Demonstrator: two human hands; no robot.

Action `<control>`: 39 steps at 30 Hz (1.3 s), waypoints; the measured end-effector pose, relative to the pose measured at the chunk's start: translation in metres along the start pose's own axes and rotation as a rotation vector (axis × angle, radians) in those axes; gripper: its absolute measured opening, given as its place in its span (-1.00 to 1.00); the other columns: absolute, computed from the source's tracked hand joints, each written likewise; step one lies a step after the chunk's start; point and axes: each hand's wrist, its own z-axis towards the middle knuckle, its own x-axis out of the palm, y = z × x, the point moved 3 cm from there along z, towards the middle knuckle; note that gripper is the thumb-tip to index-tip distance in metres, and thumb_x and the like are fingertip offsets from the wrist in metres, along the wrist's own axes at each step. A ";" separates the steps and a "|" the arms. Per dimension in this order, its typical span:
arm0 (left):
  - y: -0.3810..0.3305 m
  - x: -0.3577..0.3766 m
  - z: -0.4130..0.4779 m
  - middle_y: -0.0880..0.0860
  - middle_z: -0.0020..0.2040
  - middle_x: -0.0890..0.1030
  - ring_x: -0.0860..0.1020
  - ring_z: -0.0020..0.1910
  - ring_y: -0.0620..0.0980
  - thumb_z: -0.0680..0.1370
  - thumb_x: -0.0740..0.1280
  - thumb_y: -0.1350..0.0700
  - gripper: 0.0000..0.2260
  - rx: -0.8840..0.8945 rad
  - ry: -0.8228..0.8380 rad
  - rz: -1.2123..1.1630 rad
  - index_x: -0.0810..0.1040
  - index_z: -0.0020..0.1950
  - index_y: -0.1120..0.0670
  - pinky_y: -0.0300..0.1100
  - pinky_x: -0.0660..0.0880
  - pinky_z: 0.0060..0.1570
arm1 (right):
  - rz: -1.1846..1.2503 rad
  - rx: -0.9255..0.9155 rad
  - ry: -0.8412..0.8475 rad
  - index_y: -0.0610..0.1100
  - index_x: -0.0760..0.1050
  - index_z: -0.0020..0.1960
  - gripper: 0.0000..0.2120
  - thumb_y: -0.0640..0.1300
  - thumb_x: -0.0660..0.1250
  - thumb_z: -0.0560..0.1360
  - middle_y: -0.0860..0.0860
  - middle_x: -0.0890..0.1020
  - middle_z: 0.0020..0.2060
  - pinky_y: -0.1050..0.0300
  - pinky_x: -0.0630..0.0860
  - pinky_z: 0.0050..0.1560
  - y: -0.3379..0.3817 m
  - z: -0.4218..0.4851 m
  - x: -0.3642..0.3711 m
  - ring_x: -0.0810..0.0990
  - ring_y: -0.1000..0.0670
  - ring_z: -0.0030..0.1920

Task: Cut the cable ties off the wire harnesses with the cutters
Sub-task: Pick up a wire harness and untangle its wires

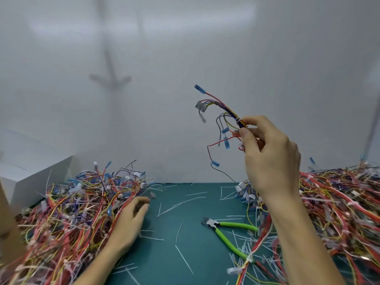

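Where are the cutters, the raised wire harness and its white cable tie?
cutters [214, 224]: head view, on the pivot joint.
raised wire harness [228, 111]: head view, on the bundled wires.
white cable tie [237, 120]: head view, on its band.

We hold a harness [222, 112] up in our right hand [269, 153], pinched between thumb and fingers just beside its white tie [237, 120]. Our left hand [131, 219] rests, fingers loosely curled, at the edge of the left pile [72, 206]. Green cutters [228, 231] lie on the counter [181, 204] near the right pile [339, 202], among cut ties [183, 258].
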 end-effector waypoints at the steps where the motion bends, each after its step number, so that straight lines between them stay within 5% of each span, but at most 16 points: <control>1: -0.001 -0.002 -0.003 -0.12 0.08 0.60 0.53 0.11 -0.23 0.61 0.28 0.24 -0.85 0.050 0.024 0.049 0.58 0.12 0.06 -0.48 0.36 0.04 | 0.004 0.004 -0.003 0.10 0.55 0.11 -0.89 -0.01 0.28 0.62 0.09 0.72 -0.05 -0.08 0.57 -0.04 -0.003 0.001 -0.002 0.67 -0.09 -0.04; 4: -0.004 -0.004 -0.012 -0.14 0.06 0.61 0.51 0.09 -0.31 0.58 0.34 0.24 -0.85 0.221 0.052 0.217 0.60 0.11 0.06 -0.56 0.31 0.05 | 0.017 0.024 -0.021 0.10 0.55 0.09 -0.90 -0.03 0.29 0.62 0.09 0.73 -0.05 -0.10 0.58 -0.01 -0.011 0.005 -0.010 0.68 -0.08 -0.04; 8: -0.010 0.001 -0.022 -0.21 0.03 0.63 0.55 0.04 -0.31 0.57 0.37 0.19 -0.84 0.338 0.099 0.283 0.59 0.09 -0.04 -0.39 0.44 0.07 | 0.069 0.036 -0.029 0.10 0.55 0.08 -0.90 -0.02 0.28 0.62 0.15 0.72 -0.10 -0.05 0.60 -0.03 -0.016 0.006 -0.010 0.69 0.05 -0.09; 12: -0.032 0.011 -0.017 -0.23 0.05 0.62 0.53 0.07 -0.37 0.60 0.31 0.20 -0.80 0.272 0.011 0.134 0.58 0.09 -0.10 -0.44 0.44 0.10 | 0.249 0.086 0.017 0.13 0.56 0.05 -0.86 -0.07 0.25 0.63 0.25 0.68 -0.24 0.23 0.50 -0.19 -0.016 0.009 -0.004 0.63 0.28 -0.20; 16: -0.094 0.021 0.000 -0.20 0.09 0.62 0.54 0.09 -0.35 0.63 0.23 0.20 -0.79 0.252 -0.085 -0.103 0.55 0.12 -0.09 -0.18 0.50 0.22 | 0.406 0.165 0.105 0.17 0.57 0.01 -0.70 -0.22 0.21 0.63 0.23 0.70 -0.23 0.04 0.57 -0.14 -0.013 0.008 0.003 0.64 0.20 -0.18; 21: -0.207 0.005 0.008 -0.08 0.00 0.62 0.58 0.04 -0.13 0.59 0.23 0.17 -0.86 0.482 -0.404 -0.461 0.54 0.06 -0.02 -0.22 0.52 0.06 | 0.546 0.187 0.170 0.03 0.52 0.06 -0.71 -0.33 0.17 0.63 0.22 0.72 -0.15 0.20 0.59 -0.23 -0.010 0.007 0.007 0.68 0.19 -0.13; 24: -0.255 0.003 0.007 -0.06 -0.07 0.62 0.56 -0.06 -0.18 0.56 0.27 0.19 -0.88 0.579 -0.423 -0.423 0.57 -0.03 0.00 -0.33 0.46 -0.07 | 0.586 0.181 0.190 0.01 0.50 0.06 -0.73 -0.35 0.19 0.62 0.20 0.73 -0.15 0.13 0.60 -0.15 -0.006 0.006 0.010 0.68 0.17 -0.11; 29: -0.277 0.026 0.007 -0.15 -0.24 0.65 0.57 -0.22 -0.24 0.50 0.40 0.08 -0.94 0.445 -0.207 -0.274 0.61 -0.17 -0.05 -0.41 0.43 -0.21 | 0.597 0.132 0.190 0.01 0.55 0.08 -0.75 -0.32 0.27 0.60 0.06 0.75 -0.11 -0.02 0.61 0.11 -0.001 0.003 0.012 0.70 0.09 -0.01; 34: -0.253 0.027 0.010 -0.06 -0.20 0.71 0.65 -0.17 -0.12 0.47 0.49 0.16 -0.93 0.288 -0.131 -0.547 0.68 -0.12 -0.01 -0.21 0.58 -0.09 | 0.545 0.083 0.164 0.05 0.62 0.00 -0.77 -0.27 0.37 0.54 0.09 0.74 -0.19 -0.02 0.64 0.01 0.000 0.002 0.014 0.72 0.08 -0.11; 39: -0.239 0.024 0.006 0.00 -0.23 0.71 0.63 -0.23 -0.15 0.50 0.47 0.16 -0.95 0.232 -0.127 -0.693 0.67 -0.17 0.05 -0.39 0.51 -0.26 | 0.533 0.086 0.241 0.03 0.64 -0.02 -0.81 -0.25 0.45 0.49 0.08 0.74 -0.22 0.11 0.63 -0.09 0.002 -0.001 0.022 0.72 0.08 -0.17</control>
